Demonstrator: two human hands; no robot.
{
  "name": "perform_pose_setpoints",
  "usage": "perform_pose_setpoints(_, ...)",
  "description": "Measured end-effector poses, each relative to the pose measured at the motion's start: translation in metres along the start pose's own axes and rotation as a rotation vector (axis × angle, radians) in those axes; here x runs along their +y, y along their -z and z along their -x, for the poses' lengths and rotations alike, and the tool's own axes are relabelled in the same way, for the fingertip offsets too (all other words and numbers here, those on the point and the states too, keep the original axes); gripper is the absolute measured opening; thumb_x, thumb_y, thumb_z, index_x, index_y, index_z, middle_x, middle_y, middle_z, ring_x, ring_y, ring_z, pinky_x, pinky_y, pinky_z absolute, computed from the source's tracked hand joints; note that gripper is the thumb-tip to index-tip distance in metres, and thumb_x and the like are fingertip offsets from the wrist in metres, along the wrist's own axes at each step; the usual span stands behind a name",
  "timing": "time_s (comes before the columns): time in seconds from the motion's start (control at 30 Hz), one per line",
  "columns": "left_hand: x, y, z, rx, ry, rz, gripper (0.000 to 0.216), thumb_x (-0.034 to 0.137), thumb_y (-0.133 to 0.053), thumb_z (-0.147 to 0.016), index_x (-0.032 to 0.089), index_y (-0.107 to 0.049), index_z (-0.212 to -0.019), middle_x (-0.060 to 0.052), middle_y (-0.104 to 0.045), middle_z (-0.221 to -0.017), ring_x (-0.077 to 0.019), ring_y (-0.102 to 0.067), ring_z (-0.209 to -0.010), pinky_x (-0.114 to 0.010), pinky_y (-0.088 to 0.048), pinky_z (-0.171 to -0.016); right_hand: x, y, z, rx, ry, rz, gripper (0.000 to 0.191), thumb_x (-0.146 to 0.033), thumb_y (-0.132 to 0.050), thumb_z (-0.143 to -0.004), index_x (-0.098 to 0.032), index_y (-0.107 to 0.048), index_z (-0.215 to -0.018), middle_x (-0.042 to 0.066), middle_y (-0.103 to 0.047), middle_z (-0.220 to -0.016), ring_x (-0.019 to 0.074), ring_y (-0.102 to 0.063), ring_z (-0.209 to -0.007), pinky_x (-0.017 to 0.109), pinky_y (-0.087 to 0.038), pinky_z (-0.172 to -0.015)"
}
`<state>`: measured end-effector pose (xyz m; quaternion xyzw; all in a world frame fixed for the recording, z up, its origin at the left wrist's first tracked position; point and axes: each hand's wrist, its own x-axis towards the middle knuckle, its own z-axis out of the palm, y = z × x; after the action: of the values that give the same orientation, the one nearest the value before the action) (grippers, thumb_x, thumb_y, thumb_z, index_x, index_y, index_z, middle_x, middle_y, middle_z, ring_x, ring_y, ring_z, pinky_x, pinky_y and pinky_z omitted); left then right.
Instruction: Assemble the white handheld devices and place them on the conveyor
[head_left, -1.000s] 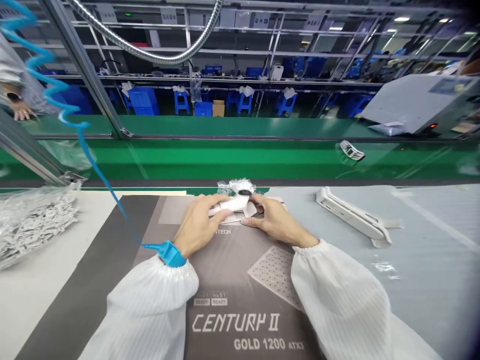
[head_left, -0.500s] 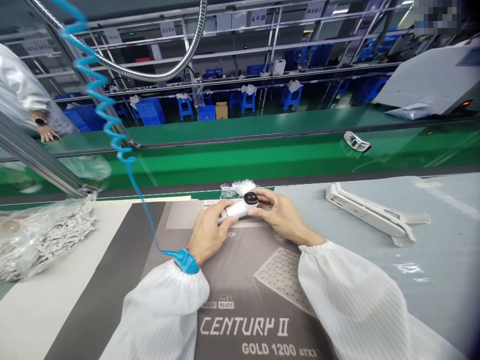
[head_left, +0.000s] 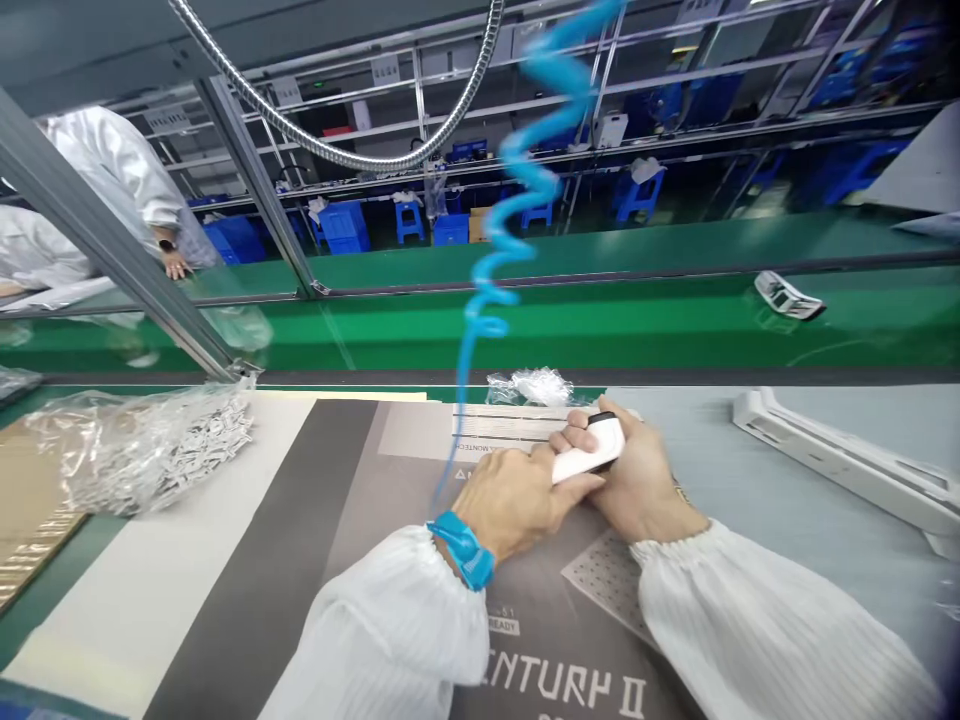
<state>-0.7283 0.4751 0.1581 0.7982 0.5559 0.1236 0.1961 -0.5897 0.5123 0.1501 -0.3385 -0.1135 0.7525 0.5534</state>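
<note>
A white plastic part (head_left: 583, 452) with a black end is gripped between my hands, just above a printed dark-grey box (head_left: 577, 640). My right hand (head_left: 630, 470) wraps its fingers around the black end. My left hand (head_left: 514, 505) presses against the part's lower end and covers some of it. A blue wrist strap (head_left: 463, 550) circles my left wrist, and its coiled blue cord (head_left: 517, 200) rises across the view. Behind my hands lies a crumpled clear plastic wrap (head_left: 531, 387).
A clear bag of small white pieces (head_left: 142, 450) lies at the left. A long white plastic part (head_left: 840, 450) rests on the grey mat at the right. Beyond a metal-framed glass panel, a white piece (head_left: 787, 295) sits on a green conveyor, and a person in white (head_left: 120, 170) stands at the upper left.
The white part has turned, its black end now pointing up and right. Both hands and the part sit further right in the view, and the whole scene has shifted with my head.
</note>
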Motion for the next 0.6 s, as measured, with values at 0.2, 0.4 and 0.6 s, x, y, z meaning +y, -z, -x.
perform_pose_setpoints(0.2,-0.017,0.006,-0.002,0.259,0.111,0.055,0.046,0.055,-0.04,-0.099,0.02,-0.061,-0.119,-0.012,-0.074,-0.108,-0.0319,-0.07,-0.1,-0.044,-0.053,-0.083,0.005,-0.002,-0.002,-0.319,0.042,0.275,0.035,-0.055,-0.052,-0.096,-0.022,-0.064,-0.094,0.005,-0.068,-0.094,0.0198,-0.065,-0.092,0.033,-0.056,-0.085)
perform_pose_setpoints(0.4,-0.013,-0.005,-0.001,0.513,-0.065,0.151,0.043,0.049,-0.047,-0.099,0.024,-0.054,-0.134,-0.008,-0.064,-0.134,-0.0262,-0.059,-0.123,-0.043,-0.045,-0.103,0.028,0.005,-0.004,-0.37,0.099,0.383,0.019,-0.044,-0.065,-0.088,-0.025,-0.064,-0.09,0.005,-0.069,-0.102,0.0244,-0.06,-0.116,0.042,-0.05,-0.105)
perform_pose_setpoints(0.6,-0.009,-0.013,-0.004,0.616,-0.121,0.129,0.035,0.036,-0.046,-0.1,0.019,-0.06,-0.127,-0.01,-0.065,-0.131,-0.0258,-0.06,-0.121,-0.041,-0.046,-0.103,0.032,0.01,-0.009,-0.338,0.135,0.335,0.015,-0.028,-0.068,-0.079,-0.025,-0.064,-0.093,0.005,-0.069,-0.102,0.0249,-0.06,-0.117,0.043,-0.051,-0.105)
